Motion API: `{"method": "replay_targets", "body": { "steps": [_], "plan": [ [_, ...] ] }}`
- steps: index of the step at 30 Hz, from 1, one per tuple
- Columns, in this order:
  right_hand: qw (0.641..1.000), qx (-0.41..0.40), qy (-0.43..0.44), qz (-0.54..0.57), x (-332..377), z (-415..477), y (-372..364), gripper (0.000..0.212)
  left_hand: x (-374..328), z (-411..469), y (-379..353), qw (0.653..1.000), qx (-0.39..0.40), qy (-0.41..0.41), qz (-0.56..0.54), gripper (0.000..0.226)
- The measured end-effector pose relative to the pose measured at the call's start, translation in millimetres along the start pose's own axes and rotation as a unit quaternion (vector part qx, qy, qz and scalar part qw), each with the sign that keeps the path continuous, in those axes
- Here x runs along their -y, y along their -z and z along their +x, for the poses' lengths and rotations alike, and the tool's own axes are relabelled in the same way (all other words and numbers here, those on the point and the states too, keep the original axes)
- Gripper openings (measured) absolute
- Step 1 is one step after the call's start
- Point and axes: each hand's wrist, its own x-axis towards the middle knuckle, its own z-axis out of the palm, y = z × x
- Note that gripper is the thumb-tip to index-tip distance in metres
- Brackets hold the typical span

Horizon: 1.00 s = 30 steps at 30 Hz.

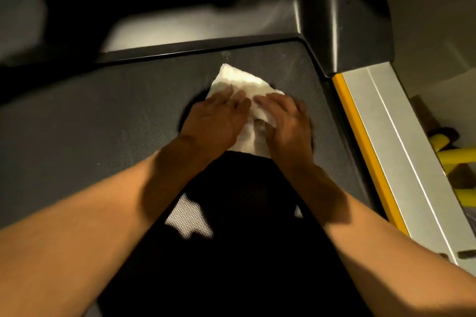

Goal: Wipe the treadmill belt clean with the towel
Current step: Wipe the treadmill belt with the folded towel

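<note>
**Q:** Hand status?
**A:** My left hand (216, 121) and right hand (286, 121) press flat on the towel (239, 80), apparently unclenched, though blur limits certainty.
**Q:** Towel position?
**A:** On the belt (103, 123), long axis pointing ahead toward the front cover (347, 33), just short of it.

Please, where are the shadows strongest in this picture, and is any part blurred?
Head view: a black shadow hides the belt at bottom centre; the towel is bright, almost washed out; a smeared glare patch sits on the motor cover.
</note>
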Motion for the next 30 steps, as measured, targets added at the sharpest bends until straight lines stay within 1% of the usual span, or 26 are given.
{"method": "replay_targets", "body": {
  "steps": [2,3,5,7,9,10,12,13,15,17,19,21,22,23,24,26,27,28,29,30],
  "plan": [
    [1.0,0.007,-0.022,-0.012,13,24,-7,0.037,11,4,8,0.999,0.008,0.039,0.009,0.049],
    [0.998,0.033,-0.04,-0.019,18,39,-12,0.034,17,8,13,0.998,0.014,0.055,0.002,0.048],
    [0.994,0.08,-0.024,-0.069,30,65,-20,0.028,25,9,18,0.996,0.023,0.081,-0.021,0.048],
    [0.989,0.103,0.013,-0.107,41,69,-19,0.022,29,-2,16,0.996,0.006,0.08,-0.028,0.045],
    [0.995,0.055,0.049,-0.063,49,48,-15,0.022,31,-22,2,0.998,-0.038,0.058,-0.013,0.043],
    [0.998,0.02,0.05,-0.029,54,32,-13,0.025,34,-33,-6,0.997,-0.073,0.03,-0.008,0.04],
    [0.999,-0.023,0.022,0.029,59,7,-10,0.03,44,-46,-21,0.987,-0.158,-0.029,0.018,0.035],
    [0.999,-0.021,0.017,0.041,58,4,-12,0.03,49,-50,-27,0.982,-0.182,-0.04,0.029,0.037],
    [0.999,0.011,0.033,0.017,54,17,-17,0.032,49,-49,-21,0.99,-0.137,-0.017,-0.003,0.038],
    [0.997,0.069,0.031,-0.015,54,39,-23,0.036,48,-41,-9,0.995,-0.08,0.046,-0.039,0.039],
    [0.993,0.115,0.003,-0.014,64,58,-24,0.039,54,-34,-3,0.993,-0.077,0.081,-0.044,0.039],
    [0.99,0.143,-0.009,-0.014,72,58,-24,0.04,58,-34,-2,0.991,-0.095,0.08,-0.055,0.032],
    [0.988,0.155,-0.007,-0.018,75,50,-23,0.041,58,-38,-3,0.988,-0.121,0.067,-0.065,0.027],
    [0.987,0.157,0.001,-0.021,77,38,-23,0.041,59,-45,-7,0.986,-0.14,0.047,-0.077,0.024],
    [0.989,0.145,0.01,-0.02,79,23,-22,0.043,60,-52,-12,0.983,-0.162,0.027,-0.085,0.029],
    [0.993,0.118,0.02,-0.016,81,-4,-23,0.05,61,-64,-20,0.978,-0.161,0.004,-0.128,0.046],
    [0.993,0.11,0.024,-0.027,82,-12,-24,0.052,62,-69,-20,0.975,-0.139,0.021,-0.174,0.051],
    [0.993,0.105,0.034,-0.046,81,-14,-26,0.051,64,-73,-17,0.965,-0.109,0.056,-0.233,0.051],
    [0.992,0.099,0.045,-0.067,81,-10,-28,0.049,67,-73,-14,0.951,-0.095,0.094,-0.277,0.046],
    [0.99,0.096,0.053,-0.088,81,-2,-30,0.047,71,-70,-13,0.944,-0.098,0.116,-0.292,0.039]
  ]
}}
